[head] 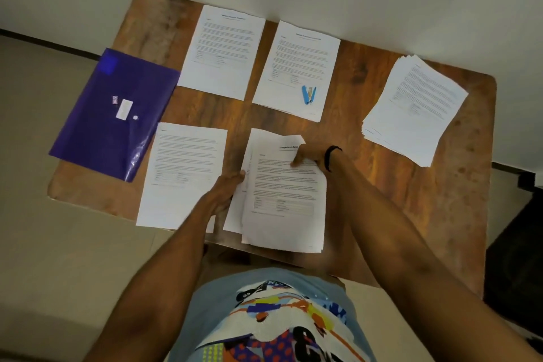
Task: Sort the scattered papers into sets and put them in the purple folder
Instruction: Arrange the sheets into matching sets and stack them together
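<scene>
Your right hand [307,154] pinches the top corner of the near stack [282,200]; your left hand [224,194] grips its left edge. The heading [288,147] is too blurred to read.

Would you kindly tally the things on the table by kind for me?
Paper piles: 5
Purple folder: 1
Blue tool: 1
Total: 7
</scene>
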Demonstrator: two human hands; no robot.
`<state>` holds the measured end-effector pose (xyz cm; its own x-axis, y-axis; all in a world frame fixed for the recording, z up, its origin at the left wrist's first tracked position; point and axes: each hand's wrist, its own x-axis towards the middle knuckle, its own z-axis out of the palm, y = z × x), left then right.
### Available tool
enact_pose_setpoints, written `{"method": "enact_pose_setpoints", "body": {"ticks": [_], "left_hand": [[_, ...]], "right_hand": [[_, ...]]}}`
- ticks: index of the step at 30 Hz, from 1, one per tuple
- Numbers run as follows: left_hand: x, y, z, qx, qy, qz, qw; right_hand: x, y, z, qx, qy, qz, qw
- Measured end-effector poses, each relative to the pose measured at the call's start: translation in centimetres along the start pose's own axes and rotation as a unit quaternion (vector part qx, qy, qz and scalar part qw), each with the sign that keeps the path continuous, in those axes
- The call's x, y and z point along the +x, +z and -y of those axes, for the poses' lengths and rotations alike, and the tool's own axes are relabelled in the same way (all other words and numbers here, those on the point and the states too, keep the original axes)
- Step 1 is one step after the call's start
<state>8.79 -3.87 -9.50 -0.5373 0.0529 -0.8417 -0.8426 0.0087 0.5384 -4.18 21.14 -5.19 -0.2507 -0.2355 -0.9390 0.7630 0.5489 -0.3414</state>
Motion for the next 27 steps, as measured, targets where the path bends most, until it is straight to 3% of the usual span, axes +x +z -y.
{"method": "enact_pose_setpoints", "body": {"ticks": [4, 5, 6, 7, 8, 9, 10, 11, 12, 14, 16, 20, 27], "left_hand": [[1.2, -0.6, 0.8, 0.025, -0.003, -0.03, 0.999], [1.6, -1.0, 1.4, 0.012, 0.008, 0.005, 1.0], [3.0, -2.1, 2.1, 0.018, 0.085, 0.049, 0.995], [4.2, -2.7, 3.4, -0.088, 0.133, 0.118, 0.98], [5.5, -3.6, 3.9, -0.202, 0.127, 0.238, 0.941], [5.8, -4.3, 4.5, -0.229, 0.089, 0.297, 0.923], [6.7, -4.7, 5.4, -0.212, 0.085, 0.309, 0.923], [5.8, -4.2, 4.6, -0.162, 0.104, 0.265, 0.945], [4.3, -2.7, 2.8, -0.087, 0.035, 0.189, 0.977], [2.9, -1.6, 2.0, -0.028, 0.029, 0.012, 0.999], [2.2, -0.7, 1.3, -0.035, 0.052, 0.019, 0.998], [2.2, -0.4, 1.0, 0.062, 0.041, -0.004, 0.997], [2.4, 0.5, 1.8, 0.095, 0.078, -0.11, 0.986]], "right_hand": [[0.4, -0.1, -0.4, 0.114, -0.014, 0.131, 0.985], [0.3, -0.2, -0.6, 0.149, -0.023, 0.156, 0.976], [0.3, -0.3, -0.8, 0.18, -0.028, 0.168, 0.969], [0.3, -0.2, -0.8, 0.195, -0.035, 0.169, 0.966], [0.6, -0.2, -0.7, 0.187, -0.035, 0.153, 0.97], [1.0, -0.1, -0.5, 0.153, -0.03, 0.122, 0.98], [1.4, 0.0, -0.3, 0.102, -0.018, 0.081, 0.991], [2.3, -0.1, -0.4, 0.055, -0.006, 0.041, 0.998], [3.1, -0.2, -0.6, 0.026, 0.007, 0.01, 1.0], [3.3, 0.2, -0.5, -0.009, -0.001, -0.048, 0.999], [2.6, 0.9, -0.1, -0.049, -0.051, -0.104, 0.992], [3.8, 1.5, -0.4, -0.099, -0.126, -0.189, 0.969], [5.4, 2.9, -3.8, -0.061, -0.167, -0.402, 0.898]]}}
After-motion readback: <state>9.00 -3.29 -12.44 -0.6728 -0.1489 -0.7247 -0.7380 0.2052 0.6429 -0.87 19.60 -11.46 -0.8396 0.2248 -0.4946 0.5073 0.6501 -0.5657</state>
